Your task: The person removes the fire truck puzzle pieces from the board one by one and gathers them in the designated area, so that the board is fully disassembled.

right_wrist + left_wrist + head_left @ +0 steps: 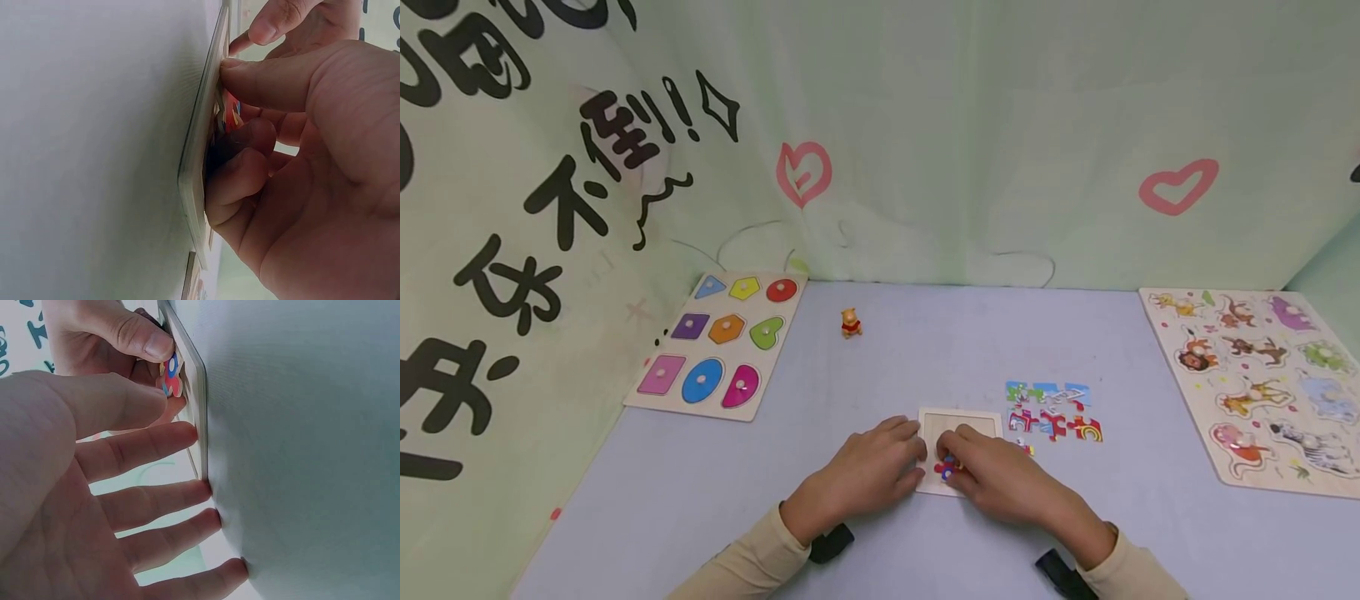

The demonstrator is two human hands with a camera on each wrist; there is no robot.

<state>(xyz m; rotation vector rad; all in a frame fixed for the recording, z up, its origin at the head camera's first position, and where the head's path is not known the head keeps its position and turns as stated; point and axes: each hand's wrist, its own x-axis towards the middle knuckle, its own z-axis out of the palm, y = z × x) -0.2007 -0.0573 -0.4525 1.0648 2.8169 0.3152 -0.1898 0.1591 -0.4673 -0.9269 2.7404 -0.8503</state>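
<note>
A small wooden puzzle tray point(958, 412) lies on the table between the two hands. My left hand point(880, 471) rests at its left side, its fingers point(144, 450) fairly straight and the tips touching the tray's edge and the tabletop. Over the tray's lower part, my right hand point(1003, 479) holds a red and blue jigsaw piece point(172, 378) between thumb and curled fingers. That piece is partly hidden by the fingers. Several loose jigsaw pieces point(1052, 423) lie just right of the tray, one partly covered by the right hand.
A shape board point(707, 350) with colored knobbed pieces stands at the left. An animal puzzle board point(1262, 392) lies at the far right. A small bear figurine point(851, 323) sits toward the back. Fabric walls point(962, 167) border the table.
</note>
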